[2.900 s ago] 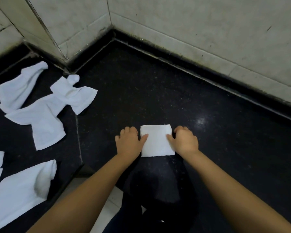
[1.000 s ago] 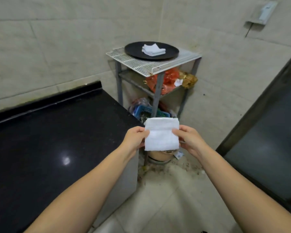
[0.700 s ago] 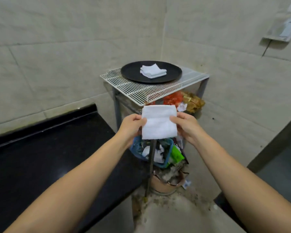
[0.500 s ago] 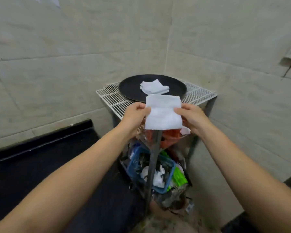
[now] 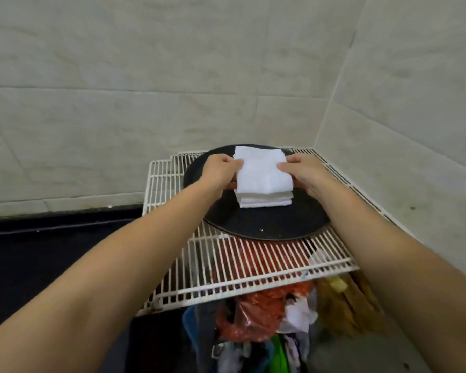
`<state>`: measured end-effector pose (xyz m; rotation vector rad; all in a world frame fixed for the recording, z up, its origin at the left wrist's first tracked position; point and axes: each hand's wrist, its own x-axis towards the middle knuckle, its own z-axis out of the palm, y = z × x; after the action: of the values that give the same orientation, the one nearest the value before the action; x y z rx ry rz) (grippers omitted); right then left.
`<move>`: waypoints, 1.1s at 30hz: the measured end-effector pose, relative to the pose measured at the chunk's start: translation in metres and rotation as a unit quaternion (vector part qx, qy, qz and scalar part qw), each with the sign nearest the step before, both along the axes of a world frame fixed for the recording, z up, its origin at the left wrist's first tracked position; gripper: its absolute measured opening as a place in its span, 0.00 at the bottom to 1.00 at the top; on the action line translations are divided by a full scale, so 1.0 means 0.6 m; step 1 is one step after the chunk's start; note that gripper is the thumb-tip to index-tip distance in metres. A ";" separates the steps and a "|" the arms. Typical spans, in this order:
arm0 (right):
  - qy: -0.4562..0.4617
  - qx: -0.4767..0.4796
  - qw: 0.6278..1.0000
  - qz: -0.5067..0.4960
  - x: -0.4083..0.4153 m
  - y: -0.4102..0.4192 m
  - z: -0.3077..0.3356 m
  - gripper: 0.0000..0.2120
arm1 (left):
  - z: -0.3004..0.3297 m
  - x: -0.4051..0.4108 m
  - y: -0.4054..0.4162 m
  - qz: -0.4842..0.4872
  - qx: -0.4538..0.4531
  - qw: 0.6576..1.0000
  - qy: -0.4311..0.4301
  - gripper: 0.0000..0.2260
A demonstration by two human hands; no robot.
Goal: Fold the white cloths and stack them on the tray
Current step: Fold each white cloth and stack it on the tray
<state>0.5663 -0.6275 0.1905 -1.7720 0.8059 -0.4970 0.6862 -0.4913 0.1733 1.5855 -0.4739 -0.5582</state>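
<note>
A folded white cloth is held flat over the round black tray. My left hand pinches its left edge and my right hand pinches its right edge. Directly under it lies a small stack of folded white cloths on the tray; the held cloth sits on or just above that stack, and I cannot tell whether they touch. The far part of the tray is hidden behind the cloth and my hands.
The tray stands on a white wire rack in a tiled wall corner. Below the rack are a red plastic bag, a blue basket and other clutter. A black counter adjoins the rack on the left.
The folded cloth was lifted off the black counter and carried to the rack. Since half a second ago both hands have moved it forward and over the stack on the tray.
</note>
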 end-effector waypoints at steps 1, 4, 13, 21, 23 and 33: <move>0.008 0.001 1.000 0.011 0.009 -0.014 -0.007 0.07 | -0.007 0.004 -0.008 0.013 0.010 1.000 -0.001 0.14; 0.040 -0.027 0.998 0.038 0.020 -0.040 -0.029 0.02 | -0.032 0.010 -0.024 0.037 0.053 0.998 -0.015 0.14; 0.092 -0.130 0.987 0.015 0.019 -0.041 -0.042 0.19 | -0.039 -0.002 -0.004 0.033 0.116 0.991 -0.066 0.10; 0.045 -0.357 0.928 0.096 0.075 0.193 0.011 0.17 | -0.010 -0.001 0.260 0.068 0.106 0.981 -0.145 0.10; 0.031 -0.380 0.912 0.150 0.100 0.304 0.004 0.16 | -0.011 -0.007 0.370 0.099 0.130 0.970 -0.178 0.09; 0.021 -0.374 0.812 0.447 0.134 0.949 -0.144 0.14 | -0.093 -0.098 1.034 0.340 0.331 0.860 -0.189 0.06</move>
<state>0.6467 -0.0579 0.1041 -2.6244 -0.3410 -0.1112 0.6277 0.1293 0.1174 2.3857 0.0454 0.1805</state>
